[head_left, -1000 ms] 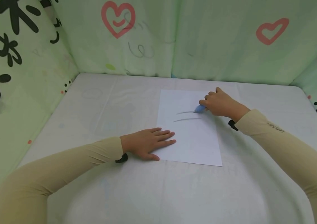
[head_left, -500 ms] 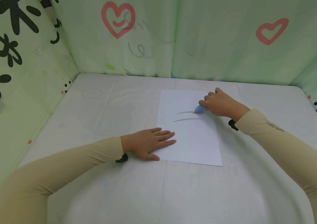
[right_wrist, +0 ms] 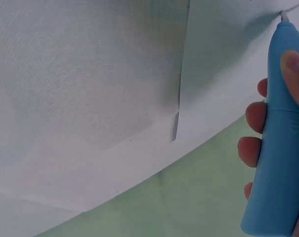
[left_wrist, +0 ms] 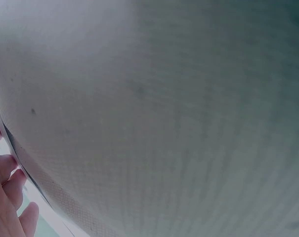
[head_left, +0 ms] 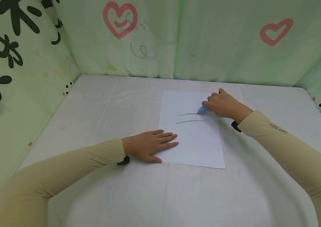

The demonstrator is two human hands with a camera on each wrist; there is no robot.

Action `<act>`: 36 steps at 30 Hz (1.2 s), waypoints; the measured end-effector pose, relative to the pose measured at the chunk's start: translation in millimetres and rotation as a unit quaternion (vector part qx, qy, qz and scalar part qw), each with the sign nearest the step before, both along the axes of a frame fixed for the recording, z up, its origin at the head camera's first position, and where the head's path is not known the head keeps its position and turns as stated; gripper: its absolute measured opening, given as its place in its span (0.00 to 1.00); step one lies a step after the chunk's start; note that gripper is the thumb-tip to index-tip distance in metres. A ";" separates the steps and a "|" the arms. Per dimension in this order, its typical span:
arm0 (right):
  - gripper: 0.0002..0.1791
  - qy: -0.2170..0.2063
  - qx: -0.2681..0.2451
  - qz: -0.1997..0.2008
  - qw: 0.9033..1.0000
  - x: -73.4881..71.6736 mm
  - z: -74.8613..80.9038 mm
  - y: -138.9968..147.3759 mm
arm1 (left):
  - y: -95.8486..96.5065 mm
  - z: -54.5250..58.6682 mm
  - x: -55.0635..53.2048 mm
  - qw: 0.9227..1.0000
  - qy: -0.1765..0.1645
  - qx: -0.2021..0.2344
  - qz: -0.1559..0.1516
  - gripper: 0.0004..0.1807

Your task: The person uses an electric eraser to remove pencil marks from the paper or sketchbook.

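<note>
My left hand (head_left: 150, 145) lies flat with fingers spread over the left edge of a white sheet of paper (head_left: 194, 148). In the left wrist view its fingertips (left_wrist: 29, 217) show at the lower left. My right hand (head_left: 224, 104) grips a chunky blue electric eraser (right_wrist: 282, 133), thumb on one side and fingers curled round the other. The narrow pale tip of the eraser meets the right end of the upper dark line (head_left: 188, 114) on the paper. A longer, slightly curved lower line (head_left: 190, 121) runs beneath it.
A white cloth (head_left: 115, 104) covers the table under the paper. Green curtains (head_left: 220, 47) with red hearts and dark lettering enclose the back and sides. Both wrists wear black straps (head_left: 236, 126) at the cuffs of beige sleeves.
The blue eraser's tip shifts a tiny way left and then back right along the upper line. The left hand and the paper stay in place.
</note>
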State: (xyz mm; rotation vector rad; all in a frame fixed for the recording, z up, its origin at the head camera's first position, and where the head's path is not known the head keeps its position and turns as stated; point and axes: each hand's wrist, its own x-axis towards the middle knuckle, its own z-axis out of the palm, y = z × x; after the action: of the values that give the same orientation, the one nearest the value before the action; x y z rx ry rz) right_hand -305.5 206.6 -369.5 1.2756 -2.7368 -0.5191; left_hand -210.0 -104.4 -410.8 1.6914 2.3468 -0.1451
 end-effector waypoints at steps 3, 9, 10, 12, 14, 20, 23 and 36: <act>0.09 0.005 -0.003 0.006 1.000 0.4 -0.4 -0.3 | 0.2 0.7 0.2 1.000 0.000 -0.001 0.001 0.41; 0.09 0.002 -0.008 0.008 1.000 0.0 -1.8 0.0 | 1.0 2.0 0.4 1.000 -0.012 -0.001 0.004 0.41; 0.09 0.001 -0.007 0.010 1.000 0.1 -1.4 -0.1 | 1.1 2.0 0.3 1.000 -0.012 -0.002 0.005 0.41; 0.09 0.005 -0.005 0.008 1.000 -0.4 -1.0 0.1 | 1.3 1.8 0.1 1.000 -0.012 -0.002 0.006 0.41; 0.09 0.010 -0.002 0.001 1.000 -0.1 -0.1 0.6 | 1.6 1.4 -0.3 1.000 -0.013 0.001 0.005 0.41; 0.08 -0.002 -0.006 0.007 1.000 0.1 0.0 0.0 | 0.6 -1.0 -0.8 1.000 -0.014 0.007 0.005 0.41; 0.08 -0.004 -0.001 -0.004 1.000 0.4 0.5 -0.2 | 0.0 -1.0 -0.4 1.000 -0.011 0.013 0.002 0.41; 0.09 -0.008 0.013 -0.019 1.000 1.3 3.4 -3.5 | 0.6 -0.3 0.1 1.000 -0.016 0.009 0.004 0.41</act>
State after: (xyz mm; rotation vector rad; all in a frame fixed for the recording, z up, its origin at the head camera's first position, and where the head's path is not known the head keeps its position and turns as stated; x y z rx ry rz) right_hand -304.2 203.2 -366.1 1.2405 -2.7814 -0.5506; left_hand -209.9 -103.8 -411.1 1.6804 2.3381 -0.0955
